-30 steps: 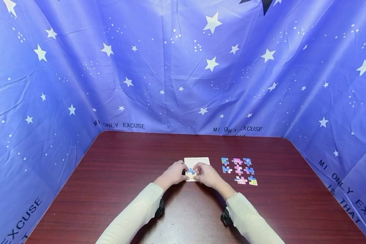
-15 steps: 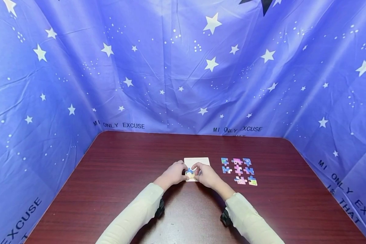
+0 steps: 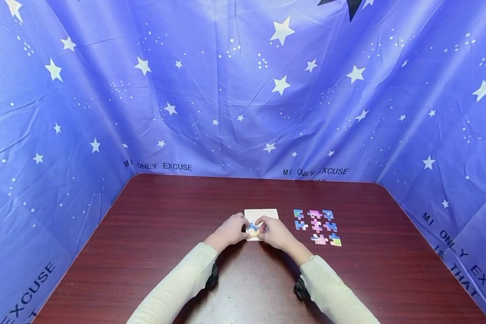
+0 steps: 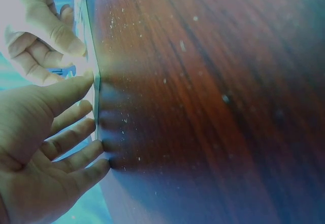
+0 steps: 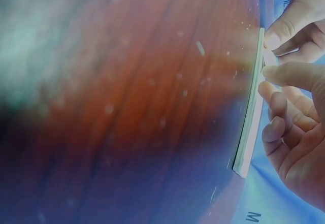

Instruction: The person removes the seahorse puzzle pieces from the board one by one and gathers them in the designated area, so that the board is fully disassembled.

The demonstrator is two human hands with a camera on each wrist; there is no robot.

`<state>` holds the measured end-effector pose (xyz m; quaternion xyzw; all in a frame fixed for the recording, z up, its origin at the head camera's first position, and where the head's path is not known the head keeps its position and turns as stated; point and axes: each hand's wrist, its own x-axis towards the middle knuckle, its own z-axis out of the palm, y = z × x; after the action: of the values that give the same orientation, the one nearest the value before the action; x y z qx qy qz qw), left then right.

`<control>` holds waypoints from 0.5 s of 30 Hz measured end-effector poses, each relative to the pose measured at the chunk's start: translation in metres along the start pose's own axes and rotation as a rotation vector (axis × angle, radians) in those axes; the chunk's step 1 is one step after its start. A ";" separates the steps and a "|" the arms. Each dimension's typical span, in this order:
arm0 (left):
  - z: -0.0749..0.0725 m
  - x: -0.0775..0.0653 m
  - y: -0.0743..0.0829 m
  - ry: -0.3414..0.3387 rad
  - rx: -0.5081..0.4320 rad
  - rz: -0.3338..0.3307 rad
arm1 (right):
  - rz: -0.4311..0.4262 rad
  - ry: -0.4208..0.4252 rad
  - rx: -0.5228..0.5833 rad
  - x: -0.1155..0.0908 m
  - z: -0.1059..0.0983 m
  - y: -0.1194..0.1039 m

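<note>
A small white puzzle board (image 3: 263,213) lies flat on the table before me. In its front left part sits a blue and cream jigsaw piece (image 3: 252,227), partly hidden by fingers. My left hand (image 3: 231,228) grips the board at its left side, thumb near the front edge and fingertips along the side. From the right, my right hand (image 3: 276,232) reaches over the board and pinches at the jigsaw piece with thumb and index finger. In the right wrist view its other fingers are curled, and the board (image 5: 249,137) appears edge-on.
Several loose jigsaw pieces (image 3: 317,225), pink and blue, lie in rough rows right of the board. The dark red wooden table (image 3: 166,198) ends at a blue curtain (image 3: 210,112) with white stars on the back and sides. Black wrist cameras (image 3: 301,289) sit under the sleeves.
The blue and cream piece has shifted slightly left and down on the board, with the right fingertips following. The left hand and the loose pieces stay where they were.
</note>
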<state>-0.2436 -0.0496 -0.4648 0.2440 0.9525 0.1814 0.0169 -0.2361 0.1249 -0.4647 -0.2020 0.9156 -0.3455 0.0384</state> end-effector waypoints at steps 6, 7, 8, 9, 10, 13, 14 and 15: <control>0.001 0.000 0.000 0.009 -0.001 0.013 | 0.039 0.004 -0.029 0.000 0.000 -0.001; 0.001 0.000 -0.001 0.011 -0.002 0.015 | 0.041 0.006 -0.034 0.001 0.000 0.000; 0.001 0.000 -0.001 0.012 -0.002 0.017 | 0.043 0.008 -0.038 0.001 0.000 0.000; 0.001 0.000 -0.001 0.013 -0.002 0.018 | 0.044 0.009 -0.038 0.001 0.000 0.001; 0.001 0.000 -0.001 0.014 0.000 0.021 | 0.046 0.009 -0.038 0.001 0.000 0.001; 0.001 0.000 -0.002 0.009 0.000 0.018 | 0.050 0.015 -0.046 0.001 -0.001 0.003; 0.001 0.000 -0.002 0.008 0.002 0.017 | 0.051 0.017 -0.042 0.000 -0.002 0.004; 0.001 0.001 -0.002 0.007 0.002 0.016 | 0.049 0.018 -0.042 0.000 -0.002 0.004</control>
<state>-0.2449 -0.0507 -0.4664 0.2508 0.9508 0.1814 0.0117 -0.2381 0.1288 -0.4656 -0.1770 0.9277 -0.3269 0.0345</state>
